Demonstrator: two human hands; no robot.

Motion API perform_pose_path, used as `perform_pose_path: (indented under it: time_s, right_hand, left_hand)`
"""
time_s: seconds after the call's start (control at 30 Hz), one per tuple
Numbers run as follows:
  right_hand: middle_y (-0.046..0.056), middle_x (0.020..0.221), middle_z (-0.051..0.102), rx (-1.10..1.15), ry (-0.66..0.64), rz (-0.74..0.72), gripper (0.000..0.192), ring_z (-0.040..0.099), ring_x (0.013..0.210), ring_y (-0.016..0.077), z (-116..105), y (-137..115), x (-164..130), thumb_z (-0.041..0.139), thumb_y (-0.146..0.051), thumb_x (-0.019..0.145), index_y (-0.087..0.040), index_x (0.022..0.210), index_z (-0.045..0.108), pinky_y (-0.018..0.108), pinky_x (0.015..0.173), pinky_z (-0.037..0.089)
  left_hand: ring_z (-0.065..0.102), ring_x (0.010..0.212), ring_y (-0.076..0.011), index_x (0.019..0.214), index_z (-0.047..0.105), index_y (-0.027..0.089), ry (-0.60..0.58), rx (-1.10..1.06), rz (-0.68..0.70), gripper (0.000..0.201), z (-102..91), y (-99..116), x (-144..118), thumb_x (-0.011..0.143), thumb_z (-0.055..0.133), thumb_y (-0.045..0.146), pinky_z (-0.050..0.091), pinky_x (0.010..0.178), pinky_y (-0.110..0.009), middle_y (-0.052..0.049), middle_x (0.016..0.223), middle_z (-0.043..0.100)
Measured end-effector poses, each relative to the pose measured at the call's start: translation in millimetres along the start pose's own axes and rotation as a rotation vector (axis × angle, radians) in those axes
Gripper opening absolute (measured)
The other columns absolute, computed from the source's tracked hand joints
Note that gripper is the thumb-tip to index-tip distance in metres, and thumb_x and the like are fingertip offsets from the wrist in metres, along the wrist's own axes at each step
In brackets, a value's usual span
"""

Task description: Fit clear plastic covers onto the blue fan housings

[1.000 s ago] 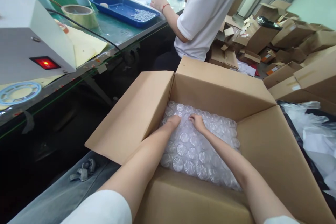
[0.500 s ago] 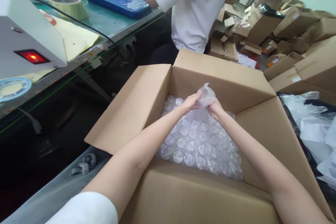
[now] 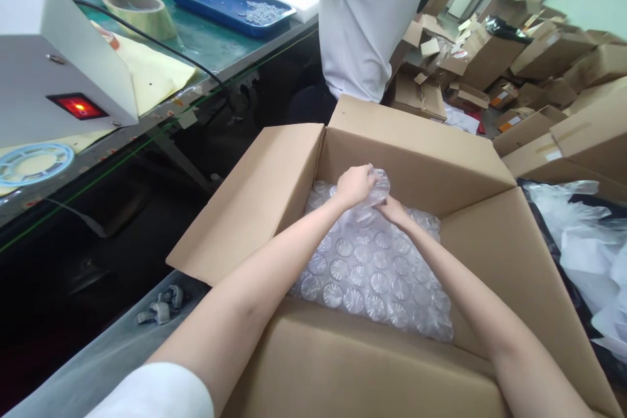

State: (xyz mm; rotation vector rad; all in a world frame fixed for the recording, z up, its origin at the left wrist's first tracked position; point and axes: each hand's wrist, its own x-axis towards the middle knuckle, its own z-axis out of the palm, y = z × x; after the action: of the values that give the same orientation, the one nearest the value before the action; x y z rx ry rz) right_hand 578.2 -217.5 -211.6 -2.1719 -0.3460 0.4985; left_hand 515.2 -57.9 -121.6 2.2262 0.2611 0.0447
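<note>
In front of me stands an open cardboard box (image 3: 416, 150) with its flaps folded out. Rows of round, clear plastic-wrapped pieces (image 3: 353, 300) fill its bottom, their wrinkled circular ends facing up. Above the far rows, my left hand (image 3: 355, 186) is closed on the side of another round piece in clear plastic (image 3: 379, 188). My right hand (image 3: 393, 211) grips the same piece low on its right side, with its fingers partly hidden behind the plastic. What lies inside the wrapping cannot be made out.
On the left, a bench carries a white machine (image 3: 59, 59) with a lit red switch, a tape roll (image 3: 142, 16) and a blue tray (image 3: 206, 10). A person in white (image 3: 355, 32) is beyond the box. Cardboard boxes (image 3: 548, 46) and plastic bags (image 3: 582, 235) lie right.
Both hands have lowered the wrapped piece slightly toward the rows and tilted it. My left hand has turned over its upper side. The view has shifted a little.
</note>
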Motion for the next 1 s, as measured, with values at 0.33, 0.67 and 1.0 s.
perform_pose_path:
  time_s: [0.33, 0.67, 1.0]
  right_hand:
    - [0.009, 0.141, 0.048, -0.379, -0.203, -0.221, 0.031, 0.038, 0.134, 0.0299, 3, 20, -12, 0.064, -0.029, 0.091, -0.019, 0.12, 0.061, 0.057, 0.112, 0.026]
    - [0.006, 0.101, 0.066, -0.041, -0.03, -0.192, 0.03, 0.065, 0.091, 0.0195, -4, 14, 14, 0.053, -0.041, 0.097, -0.013, 0.102, 0.063, 0.04, 0.084, 0.053]
    - [0.006, 0.102, 0.068, -0.021, -0.264, -0.147, 0.026, 0.065, 0.09, 0.0186, 23, -15, -14, 0.058, -0.039, 0.095, -0.016, 0.102, 0.066, 0.04, 0.087, 0.052]
  left_hand:
    - [0.063, 0.092, -0.0169, 0.095, 0.064, 0.013, -0.075, 0.17, -0.009, 0.022, -44.3, 7, 5, 0.094, 0.054, 0.032, 0.052, 0.085, -0.037, -0.006, 0.098, 0.066]
    - [0.067, 0.088, -0.0219, 0.09, 0.072, 0.008, -0.39, 0.247, -0.003, 0.034, -41.0, 14, -3, 0.078, 0.069, 0.04, 0.052, 0.081, -0.032, -0.012, 0.09, 0.071]
    - [0.058, 0.113, -0.0243, 0.117, 0.059, 0.012, -0.321, 0.446, -0.147, 0.032, -43.9, 12, -6, 0.09, 0.06, 0.03, 0.049, 0.096, -0.047, -0.012, 0.124, 0.059]
